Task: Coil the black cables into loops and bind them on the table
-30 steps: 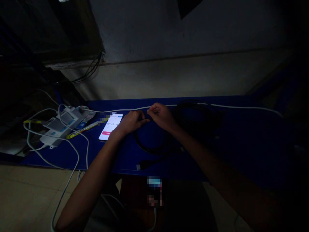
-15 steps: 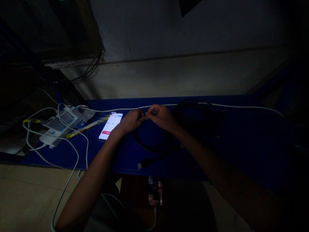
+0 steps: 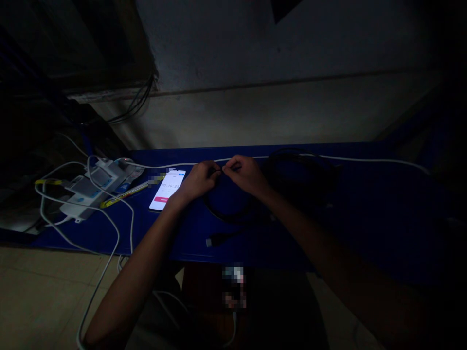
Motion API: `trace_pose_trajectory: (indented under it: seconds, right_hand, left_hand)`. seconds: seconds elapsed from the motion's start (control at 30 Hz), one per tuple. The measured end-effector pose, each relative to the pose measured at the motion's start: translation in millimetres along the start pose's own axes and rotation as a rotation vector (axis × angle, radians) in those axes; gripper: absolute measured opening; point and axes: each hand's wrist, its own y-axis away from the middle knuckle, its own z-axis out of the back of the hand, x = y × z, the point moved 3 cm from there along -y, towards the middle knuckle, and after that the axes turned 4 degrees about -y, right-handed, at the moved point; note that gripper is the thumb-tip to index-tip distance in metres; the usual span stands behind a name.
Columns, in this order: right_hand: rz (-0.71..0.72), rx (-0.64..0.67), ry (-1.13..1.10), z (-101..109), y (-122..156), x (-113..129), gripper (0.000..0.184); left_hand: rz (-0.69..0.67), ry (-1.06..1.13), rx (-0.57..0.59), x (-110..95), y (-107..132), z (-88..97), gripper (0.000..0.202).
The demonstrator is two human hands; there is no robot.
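The scene is dim. A black cable [image 3: 226, 214] loops on the blue table [image 3: 365, 209], and its plug end [image 3: 213, 240] lies near the front edge. My left hand [image 3: 199, 180] and my right hand [image 3: 245, 173] meet fingertip to fingertip at the top of the loop, both pinching the cable. A lit phone [image 3: 168, 189] lies flat just left of my left hand.
A coil of black cable [image 3: 302, 170] lies right of my right hand. A white cable [image 3: 365, 160] runs along the table's back. White power strips [image 3: 91, 187] with white cords and a yellow-tipped tool [image 3: 124, 195] sit at the left end. Tiled floor lies below.
My hands have closed together on the cable at the loop's top. The loop has tightened and the plug end has slid slightly up the table.
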Motion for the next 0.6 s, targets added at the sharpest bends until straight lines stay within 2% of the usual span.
trace_pose_trajectory:
  seconds: [0.17,0.33,0.6]
  right_hand:
    - [0.008,-0.017,0.053,0.6,0.7,2.2,0.009]
    - [0.009,-0.025,0.052,0.2,-0.2,0.3,0.009]
    - [0.007,-0.015,0.045,0.1,0.6,-0.2,0.007]
  left_hand:
    - [0.036,0.0,-0.074,2.4,-1.3,0.3,0.015]
    - [0.003,0.015,-0.115,1.2,-1.8,0.0,0.015]
    - [-0.002,0.013,-0.128,-1.1,-1.3,0.4,0.018]
